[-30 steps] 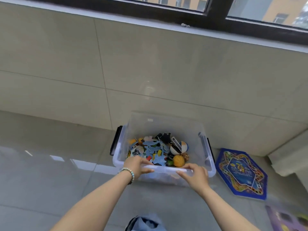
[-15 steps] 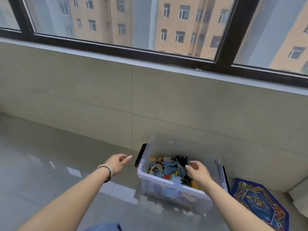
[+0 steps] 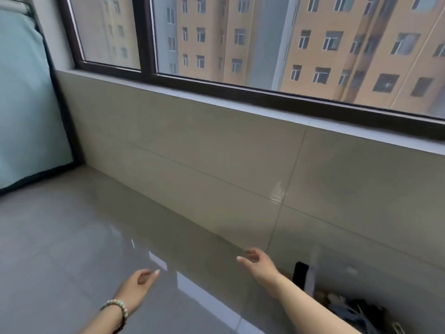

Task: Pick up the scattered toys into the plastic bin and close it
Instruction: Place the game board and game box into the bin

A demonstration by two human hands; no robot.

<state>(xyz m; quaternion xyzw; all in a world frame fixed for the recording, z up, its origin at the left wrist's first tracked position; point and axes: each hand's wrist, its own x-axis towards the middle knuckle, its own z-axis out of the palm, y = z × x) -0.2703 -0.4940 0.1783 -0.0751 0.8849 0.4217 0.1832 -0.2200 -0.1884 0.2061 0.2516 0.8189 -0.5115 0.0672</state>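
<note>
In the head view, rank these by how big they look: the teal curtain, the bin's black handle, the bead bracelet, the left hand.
Largest to smallest, as they appear:
1. teal curtain
2. left hand
3. black handle and bead bracelet: too close to rank, and the bracelet is nearer the camera.

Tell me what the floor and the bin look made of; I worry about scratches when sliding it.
The floor looks like glazed grey tile: glossy, with window reflections and faint grout lines. The bin seems clear, slightly frosted plastic, since toys show through its wall; its handle looks black plastic.
</note>
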